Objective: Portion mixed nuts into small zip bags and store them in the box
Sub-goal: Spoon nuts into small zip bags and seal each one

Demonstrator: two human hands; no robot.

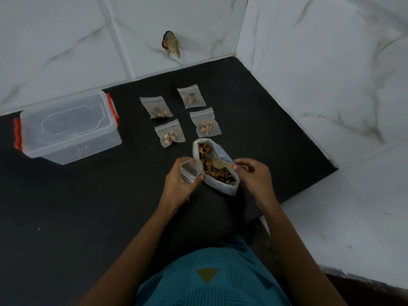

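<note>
1. Fingers and thumb of your left hand curl round an empty zip bag. Its mouth is held open and the wrist is bent in toward your other hand.
2. Your right hand pinches the handle of a spoon between thumb and fingertips, forearm angled inward. The spoon's bowl lies over the mixed nuts.
3. Between your hands the large bag of nuts sits open, touching your left fingertips.
4. Just beyond both hands, four filled zip bags lie flat on the black counter.
5. Well off to the left of your left hand stands the clear box, lid on, with red clips at its ends.
</note>
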